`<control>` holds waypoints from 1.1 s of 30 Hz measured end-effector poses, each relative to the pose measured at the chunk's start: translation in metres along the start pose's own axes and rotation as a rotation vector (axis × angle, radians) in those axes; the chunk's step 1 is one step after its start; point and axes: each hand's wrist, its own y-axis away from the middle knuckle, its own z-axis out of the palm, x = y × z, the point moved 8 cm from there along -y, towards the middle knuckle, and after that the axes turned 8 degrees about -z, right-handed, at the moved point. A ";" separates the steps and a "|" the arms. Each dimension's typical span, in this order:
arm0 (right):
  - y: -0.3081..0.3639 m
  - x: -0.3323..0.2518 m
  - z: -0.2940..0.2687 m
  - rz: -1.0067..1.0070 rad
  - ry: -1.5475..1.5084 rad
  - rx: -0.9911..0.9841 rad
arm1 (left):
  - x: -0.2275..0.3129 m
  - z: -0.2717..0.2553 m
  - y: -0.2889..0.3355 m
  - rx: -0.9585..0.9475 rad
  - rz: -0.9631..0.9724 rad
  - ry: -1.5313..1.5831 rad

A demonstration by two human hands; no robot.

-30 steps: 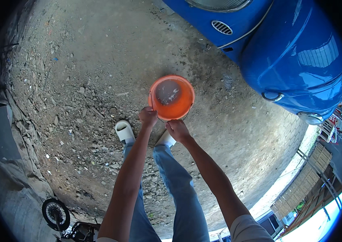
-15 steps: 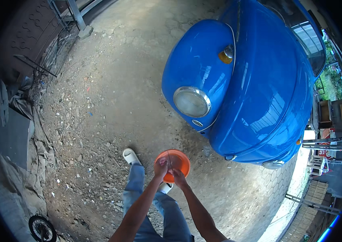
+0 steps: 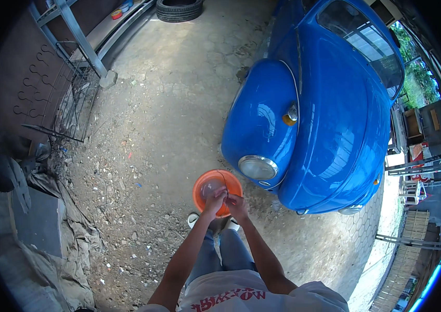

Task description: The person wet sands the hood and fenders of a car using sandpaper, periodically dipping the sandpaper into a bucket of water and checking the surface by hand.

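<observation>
An orange bucket point(image 3: 197, 193) is in front of my feet, with greyish liquid visible inside. Whether it hangs or rests on the ground I cannot tell. Its thin dark wire handle point(image 3: 225, 179) arcs from the far rim toward my fingers. My left hand point(image 3: 214, 202) is closed at the handle, over the middle of the bucket. Close beside it, my right hand point(image 3: 237, 207) is also closed on the handle, near the bucket's right side. The near end of the wire is hidden behind my hands.
A blue car point(image 3: 329, 130) stands just right of the bucket, its headlight point(image 3: 258, 167) close by. Gravel covers the ground at left, beside a grey panel point(image 3: 38, 221) and crumpled cloth point(image 3: 82, 236). A metal rack point(image 3: 72, 99) and a tyre point(image 3: 179, 10) lie farther off.
My view has shifted, showing more ground ahead and my shirt. My feet stand closer together, behind the bucket. Both hands stay at the handle.
</observation>
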 end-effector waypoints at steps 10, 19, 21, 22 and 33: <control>-0.176 -0.054 0.079 0.072 -0.130 0.021 | 0.141 -0.090 -0.083 0.198 0.170 0.010; -0.327 -0.087 0.076 0.223 0.047 -0.009 | 0.243 -0.093 -0.185 0.200 0.070 0.197; -0.358 -0.089 0.062 0.131 0.119 0.059 | 0.248 -0.089 -0.220 0.204 -0.002 0.225; -0.371 -0.086 0.058 0.141 0.122 0.051 | 0.252 -0.089 -0.235 0.209 -0.053 0.245; -0.567 -0.064 0.030 0.159 0.129 0.108 | 0.345 -0.081 -0.419 0.264 -0.235 0.161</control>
